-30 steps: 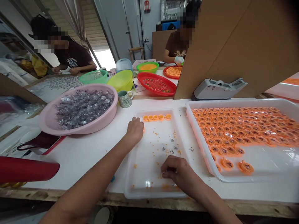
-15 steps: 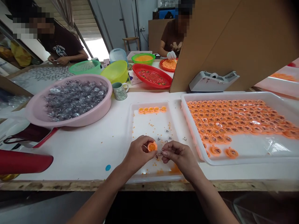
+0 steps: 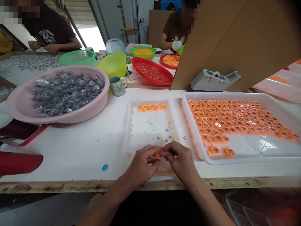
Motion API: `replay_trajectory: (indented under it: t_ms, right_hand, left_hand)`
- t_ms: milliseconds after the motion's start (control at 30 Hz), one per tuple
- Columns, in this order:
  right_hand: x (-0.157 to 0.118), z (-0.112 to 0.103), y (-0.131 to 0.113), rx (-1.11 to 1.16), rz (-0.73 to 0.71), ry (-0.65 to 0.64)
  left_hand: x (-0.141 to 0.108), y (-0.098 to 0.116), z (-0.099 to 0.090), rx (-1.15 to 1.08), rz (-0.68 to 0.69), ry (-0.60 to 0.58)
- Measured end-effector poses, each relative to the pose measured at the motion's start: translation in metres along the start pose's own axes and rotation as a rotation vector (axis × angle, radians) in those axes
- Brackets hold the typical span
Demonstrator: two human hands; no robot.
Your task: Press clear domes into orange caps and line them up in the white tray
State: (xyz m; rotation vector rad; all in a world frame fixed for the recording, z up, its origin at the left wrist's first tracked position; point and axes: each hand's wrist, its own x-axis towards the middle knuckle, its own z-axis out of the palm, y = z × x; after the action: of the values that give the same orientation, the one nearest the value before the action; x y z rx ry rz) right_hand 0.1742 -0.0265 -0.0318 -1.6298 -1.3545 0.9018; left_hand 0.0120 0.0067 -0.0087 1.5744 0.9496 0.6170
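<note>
My left hand (image 3: 144, 160) is closed around a small round orange plastic piece (image 3: 159, 154) shaped like a tiny cup, its face turned up. My right hand (image 3: 180, 157) is pinched at that piece's face, thumb and forefinger touching it; a dark speck shows there, but whatever the fingertips hold is hidden. Both hands are over the near part of a shallow white tray (image 3: 128, 125). At its far end stands a short row of similar orange pieces (image 3: 150, 107). Tiny orange bits and a few small printed clear pieces (image 3: 166, 129) are scattered in the tray.
A larger white tray (image 3: 196, 147) on the right holds many rows of finished-looking orange pieces (image 3: 218, 119). At left are a pink basin (image 3: 103, 100) of clear plastic parts, a mug (image 3: 117, 86), a red cylinder (image 3: 21, 163) and a blue disc (image 3: 105, 167). Two people sit across, behind cardboard (image 3: 211, 40).
My right hand has moved from beside the orange piece onto its face. My left hand has shifted slightly right and down with the piece. The camera view has shifted a little.
</note>
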Motion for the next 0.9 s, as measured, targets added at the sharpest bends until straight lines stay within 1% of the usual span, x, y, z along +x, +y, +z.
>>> replay_trajectory:
  t_ms: [33, 100, 200, 267, 333, 467, 533, 600, 700, 833, 900]
  right_hand:
    - [-0.002, 0.002, -0.001, -0.053, -0.038, 0.037]
    - [-0.007, 0.006, -0.003, -0.069, -0.045, 0.08]
    - [-0.016, 0.014, -0.006, 0.088, 0.023, 0.051]
    - [-0.022, 0.017, -0.009, 0.209, 0.018, 0.032]
    - [-0.028, 0.018, -0.011, 0.241, -0.044, 0.078]
    - [-0.034, 0.014, -0.018, 0.108, -0.242, 0.197]
    - [-0.035, 0.011, -0.021, 0.029, -0.331, 0.214]
    - [-0.034, 0.007, -0.023, -0.027, -0.383, 0.216]
    - [-0.034, 0.006, -0.023, -0.064, -0.379, 0.244]
    - [-0.034, 0.009, -0.02, -0.022, -0.291, 0.302]
    - [-0.034, 0.01, -0.017, 0.005, -0.247, 0.306]
  left_hand:
    - [-0.001, -0.002, 0.001, -0.026, -0.015, 0.024]
    - [-0.003, -0.004, 0.002, -0.071, -0.055, 0.099]
    - [-0.007, -0.005, 0.002, -0.146, -0.056, 0.23]
    - [-0.01, -0.004, 0.002, -0.193, -0.044, 0.267]
    - [-0.012, -0.002, 0.002, -0.237, -0.047, 0.278]
    - [-0.013, 0.003, 0.001, -0.218, -0.008, 0.253]
    - [-0.012, 0.007, 0.0, -0.196, 0.033, 0.232]
    - [-0.011, 0.01, 0.001, -0.202, 0.054, 0.221]
    - [-0.012, 0.012, 0.006, -0.203, 0.057, 0.237]
    - [-0.011, 0.01, 0.015, -0.167, 0.039, 0.317]
    - [-0.009, 0.009, 0.018, -0.177, 0.014, 0.333]
